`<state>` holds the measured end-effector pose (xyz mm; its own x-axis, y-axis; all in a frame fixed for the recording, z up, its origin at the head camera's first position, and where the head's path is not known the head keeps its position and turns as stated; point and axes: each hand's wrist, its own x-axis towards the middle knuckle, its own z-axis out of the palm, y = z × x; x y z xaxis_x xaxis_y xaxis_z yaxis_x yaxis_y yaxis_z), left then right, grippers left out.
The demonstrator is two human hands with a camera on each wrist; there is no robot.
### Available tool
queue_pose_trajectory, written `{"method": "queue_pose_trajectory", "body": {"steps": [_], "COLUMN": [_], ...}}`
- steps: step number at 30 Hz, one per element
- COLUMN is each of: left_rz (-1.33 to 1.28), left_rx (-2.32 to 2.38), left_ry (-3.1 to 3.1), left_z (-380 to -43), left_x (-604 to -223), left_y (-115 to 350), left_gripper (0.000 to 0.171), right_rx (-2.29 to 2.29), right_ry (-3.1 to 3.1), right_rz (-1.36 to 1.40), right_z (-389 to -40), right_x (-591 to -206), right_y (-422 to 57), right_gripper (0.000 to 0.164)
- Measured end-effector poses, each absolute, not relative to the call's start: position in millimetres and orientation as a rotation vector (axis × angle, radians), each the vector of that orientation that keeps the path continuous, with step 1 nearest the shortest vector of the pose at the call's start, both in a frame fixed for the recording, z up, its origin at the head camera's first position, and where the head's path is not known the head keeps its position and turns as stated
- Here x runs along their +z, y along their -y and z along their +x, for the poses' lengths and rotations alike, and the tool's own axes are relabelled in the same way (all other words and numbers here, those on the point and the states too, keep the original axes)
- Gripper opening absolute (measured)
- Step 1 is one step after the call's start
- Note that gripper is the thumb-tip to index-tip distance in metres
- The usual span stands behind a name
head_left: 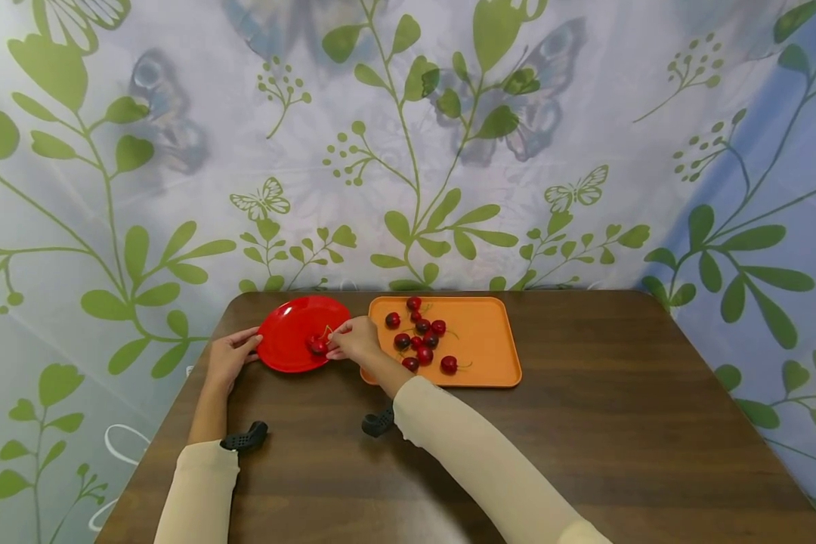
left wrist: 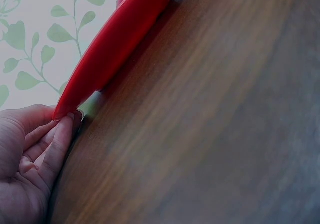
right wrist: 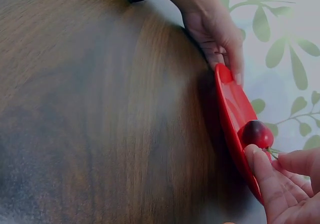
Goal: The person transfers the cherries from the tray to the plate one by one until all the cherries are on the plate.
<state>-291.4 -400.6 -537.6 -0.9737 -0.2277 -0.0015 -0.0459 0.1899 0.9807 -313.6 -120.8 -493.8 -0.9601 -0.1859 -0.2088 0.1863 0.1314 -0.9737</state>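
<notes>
At the back left of the table, a red plate (head_left: 287, 355) is gripped at its left rim by my left hand (head_left: 228, 358). In the left wrist view, the thumb lies over the rim and the fingers (left wrist: 61, 139) are beneath it. My right hand (head_left: 355, 339) reaches over the plate's right side. Its fingertips pinch at the stem of a dark red cherry (right wrist: 258, 134), which sits low over the plate's surface. Cherry red also shows at that spot in the head view, partly hidden by the fingers.
An orange tray (head_left: 484, 332) to the right of the plate holds several cherries (head_left: 425, 355) with stems, under and beside my right forearm. The brown wooden table (head_left: 585, 423) backs onto a leaf-patterned wall covering (head_left: 353, 219). Black wrist devices (head_left: 246, 437) are on both wrists.
</notes>
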Motion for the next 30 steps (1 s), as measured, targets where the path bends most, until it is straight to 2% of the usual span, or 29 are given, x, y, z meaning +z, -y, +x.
{"method": "queue_pose_trajectory", "body": {"steps": [19, 30], "left_rz": [0.261, 0.285], "left_rx": [-1.910, -1.896], "left_ry": [2.291, 2.307], "left_z": [-293.4, -293.6], "left_x": [-539.0, -537.9], "left_y": [400.7, 400.4], "left_gripper": [0.046, 0.047], "right_rx": [-1.846, -1.829], "right_ry": [-2.020, -2.158], "right_rz": [-0.015, -0.254], "right_z": [-312.3, -299.7], "right_x": [-492.0, -477.2], "right_y": [121.1, 97.0], "right_gripper": [0.015, 0.019]}}
